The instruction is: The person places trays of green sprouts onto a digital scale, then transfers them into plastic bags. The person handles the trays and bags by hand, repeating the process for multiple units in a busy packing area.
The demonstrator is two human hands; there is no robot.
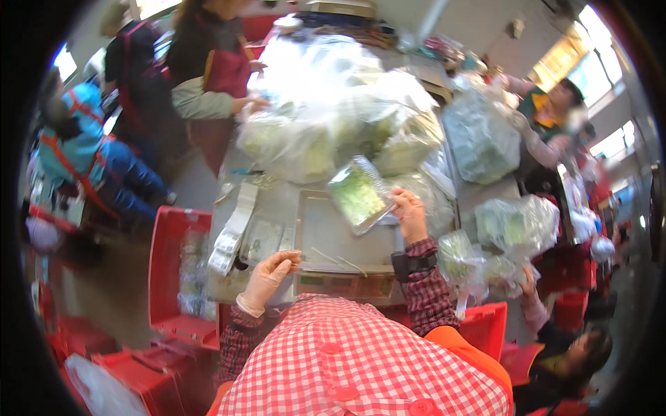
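Observation:
My right hand (pixel 410 213) grips one edge of a clear plastic clamshell box (pixel 359 196), which is tilted above the work table. Pale green cut vegetables show through its lid. Below the box is a flat metal plate (pixel 317 229), apparently a weighing scale's, with two thin pale stems (pixel 351 266) near its front. My left hand (pixel 268 278), in a translucent glove, is near the table's front edge; its thumb and fingers are drawn together, and I see nothing between them. Beyond that hand lies a strip of printed white labels (pixel 234 229).
Large clear bags of green vegetables (pixel 333 125) cover the table's far part. Red plastic crates stand at left (pixel 182 275) and right (pixel 484 322). More bagged vegetables (pixel 515 223) lie on the right. Co-workers (pixel 216 78) stand across the left side; another person (pixel 546 119) handles a bag at right.

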